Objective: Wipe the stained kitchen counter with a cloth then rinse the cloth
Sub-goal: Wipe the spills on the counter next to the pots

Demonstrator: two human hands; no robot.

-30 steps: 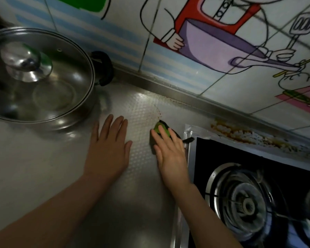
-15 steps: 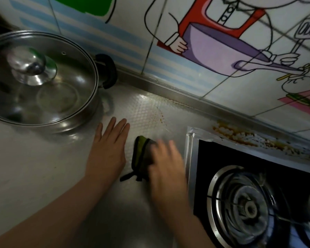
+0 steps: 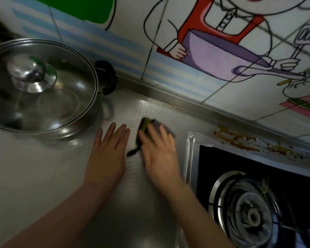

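Now, right hand (image 3: 158, 151): lying palm down at the frame's centre, fingers spread flat and pressing on the cloth (image 3: 147, 125); not curled around it, blurred at the edges.
Left hand (image 3: 107, 151): resting flat and open just left of the cloth, fingers together and pointing up the frame, holding nothing.
Cloth: sitting on the counter (image 3: 34, 176) under the right fingers, green edge and grey face showing, a dark loop trailing out lower left between the two hands.
Stains: orange crust (image 3: 249, 142) lying along the stove's upper edge, right of centre.
Pot (image 3: 41, 90): sitting in the upper left under a glass lid, its left side cut off.
Stove (image 3: 258, 203): filling the lower right, burner partly out of frame.
Hard to make out: most of the cloth, hidden beneath the hand.
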